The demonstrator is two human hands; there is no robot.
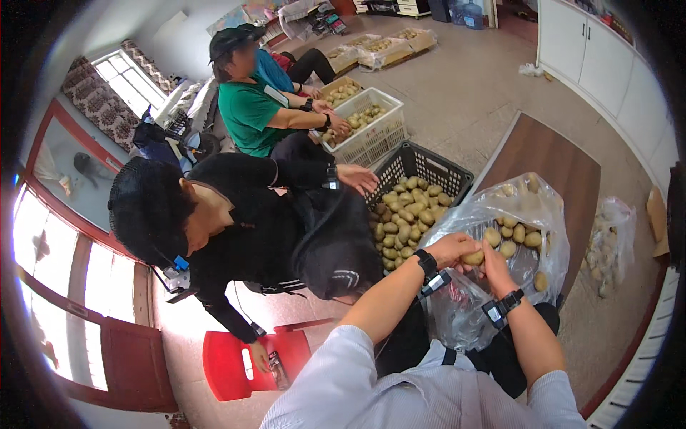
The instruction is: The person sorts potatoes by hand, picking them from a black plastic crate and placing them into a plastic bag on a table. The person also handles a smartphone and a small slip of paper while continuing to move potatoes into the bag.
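My left hand is closed around a brownish-green kiwifruit above a clear plastic bag. My right hand meets it from the right, its fingers and thumb against the same kiwifruit; the palm side is hidden. Just beyond my hands, several loose kiwifruit lie in the open plastic bag, which spreads over my lap and the edge of a brown wooden board. To the left of the bag stands a black plastic crate, well filled with kiwifruit.
A person in black sits close on my left, one hand at the crate, the other on a red stool. Beyond, a person in green works over a white crate. The brown board lies ahead; another bag sits on the floor, right.
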